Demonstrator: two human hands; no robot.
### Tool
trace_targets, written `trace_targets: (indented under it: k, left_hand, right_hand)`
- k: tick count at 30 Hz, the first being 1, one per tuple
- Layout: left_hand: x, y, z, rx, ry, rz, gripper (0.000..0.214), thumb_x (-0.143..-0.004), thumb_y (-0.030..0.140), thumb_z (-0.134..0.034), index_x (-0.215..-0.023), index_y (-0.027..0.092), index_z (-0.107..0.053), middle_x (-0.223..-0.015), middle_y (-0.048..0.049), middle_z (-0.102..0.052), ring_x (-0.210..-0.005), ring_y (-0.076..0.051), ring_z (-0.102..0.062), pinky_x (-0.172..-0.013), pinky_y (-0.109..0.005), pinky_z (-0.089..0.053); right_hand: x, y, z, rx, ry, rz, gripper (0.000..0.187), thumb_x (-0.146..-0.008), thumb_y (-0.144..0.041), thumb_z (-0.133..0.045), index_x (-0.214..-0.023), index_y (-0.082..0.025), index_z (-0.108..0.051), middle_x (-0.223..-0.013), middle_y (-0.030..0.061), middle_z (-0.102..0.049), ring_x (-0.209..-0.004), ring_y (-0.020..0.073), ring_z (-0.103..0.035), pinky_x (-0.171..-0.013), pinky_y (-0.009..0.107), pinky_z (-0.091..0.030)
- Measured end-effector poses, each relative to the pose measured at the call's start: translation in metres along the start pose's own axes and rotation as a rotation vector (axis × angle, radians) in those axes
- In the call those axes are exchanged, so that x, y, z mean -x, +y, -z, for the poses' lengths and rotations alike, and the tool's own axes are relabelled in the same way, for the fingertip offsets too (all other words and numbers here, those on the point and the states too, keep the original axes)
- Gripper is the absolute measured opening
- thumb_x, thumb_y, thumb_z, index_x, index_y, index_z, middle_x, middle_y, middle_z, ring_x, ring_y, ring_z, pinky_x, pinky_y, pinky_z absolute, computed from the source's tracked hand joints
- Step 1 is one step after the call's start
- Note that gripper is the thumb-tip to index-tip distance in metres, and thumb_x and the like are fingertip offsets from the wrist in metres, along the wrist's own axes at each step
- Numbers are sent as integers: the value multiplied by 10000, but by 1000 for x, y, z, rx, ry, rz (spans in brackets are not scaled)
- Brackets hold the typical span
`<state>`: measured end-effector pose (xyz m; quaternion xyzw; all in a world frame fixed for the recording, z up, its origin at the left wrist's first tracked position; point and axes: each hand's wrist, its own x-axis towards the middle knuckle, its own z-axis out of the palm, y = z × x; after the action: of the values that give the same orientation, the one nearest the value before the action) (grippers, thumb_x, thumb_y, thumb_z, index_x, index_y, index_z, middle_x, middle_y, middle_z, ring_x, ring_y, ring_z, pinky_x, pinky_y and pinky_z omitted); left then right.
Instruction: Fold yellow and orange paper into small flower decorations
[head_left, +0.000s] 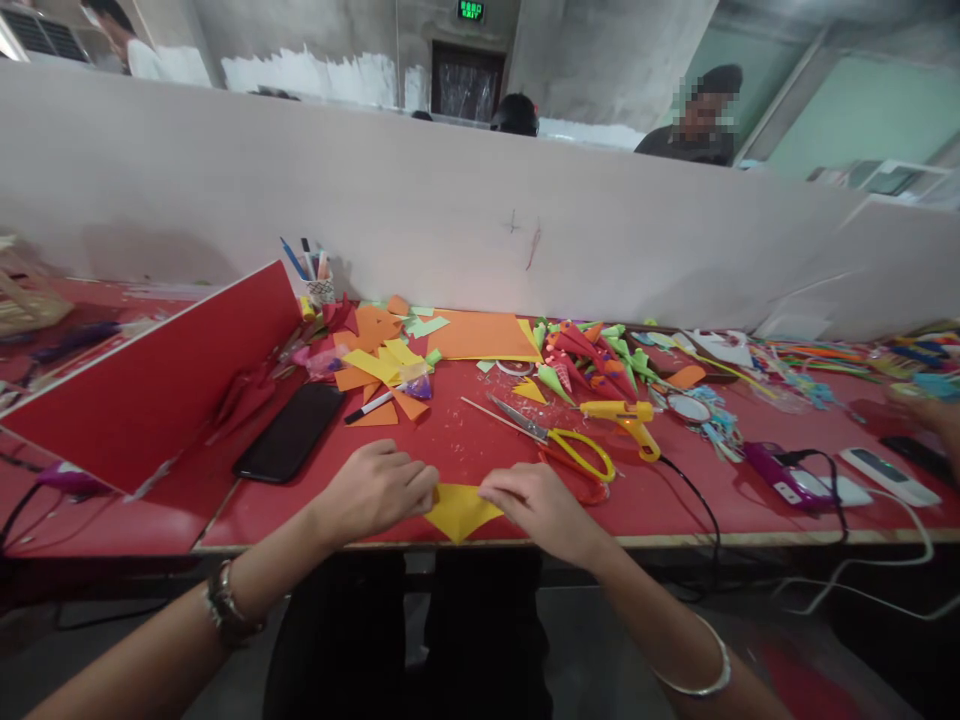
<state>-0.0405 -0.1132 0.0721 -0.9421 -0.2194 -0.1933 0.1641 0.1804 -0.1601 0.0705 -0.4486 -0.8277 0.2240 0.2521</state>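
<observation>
Together, left hand (381, 488) and right hand (541, 505) pinch one yellow sheet (459, 512) in closed fingers (424, 484), one phone (291, 433) at its ten o'clock.

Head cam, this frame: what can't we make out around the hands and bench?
All head view:
- Yellow piece: side edges hidden under the left hand and right hand.
- Paper cones: overlap each other, so no sure count.
- Another person's arm: cut off by the right edge.
- White device: display too small to read.
- Black-capped head: rest hidden by the partition.
</observation>
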Motion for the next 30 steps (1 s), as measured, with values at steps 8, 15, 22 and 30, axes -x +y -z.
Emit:
trace_targets:
  k: [8,15,22,30]
  left_hand:
    - [5,-32,9,287,-147,463,200,-827,260,-385,-780,175,-560,-697,-8,-623,-600,-120,-540,-562,-222,-340]
    - [-17,-9,-2,489,-456,196,405,-910,298,-267,-672,159,-565,-555,-11,-595,-488,-116,-501,-513,-214,-317]
    - [-28,-3,0,480,-493,224,413,-900,288,-293,-656,150,-597,-561,-30,-621,-475,-121,-526,-486,-212,-308]
    - [-5,-25,6,661,-502,326,509,-910,332,-253,-612,153,-625,-573,-18,-623,-523,-106,-537,-557,-198,-345]
  right_hand:
    - [-8,15,16,-70,3,-38,329,-875,-340,-398,-670,-156,-579,-573,-32,-525,-524,81,-436,-519,196,-295]
    - [-27,12,8,241,7,179,230,-868,-249,-403,-813,-178,-615,-772,28,-628,-731,135,-533,-747,271,-354]
    - [-38,3,-12,536,192,296,162,-753,-156,-423,-625,-178,-521,-516,-15,-524,-489,106,-420,-540,251,-267]
    - [-26,41,9,535,207,204,153,-720,-126,-432,-603,-184,-512,-519,-25,-516,-511,99,-424,-564,236,-277]
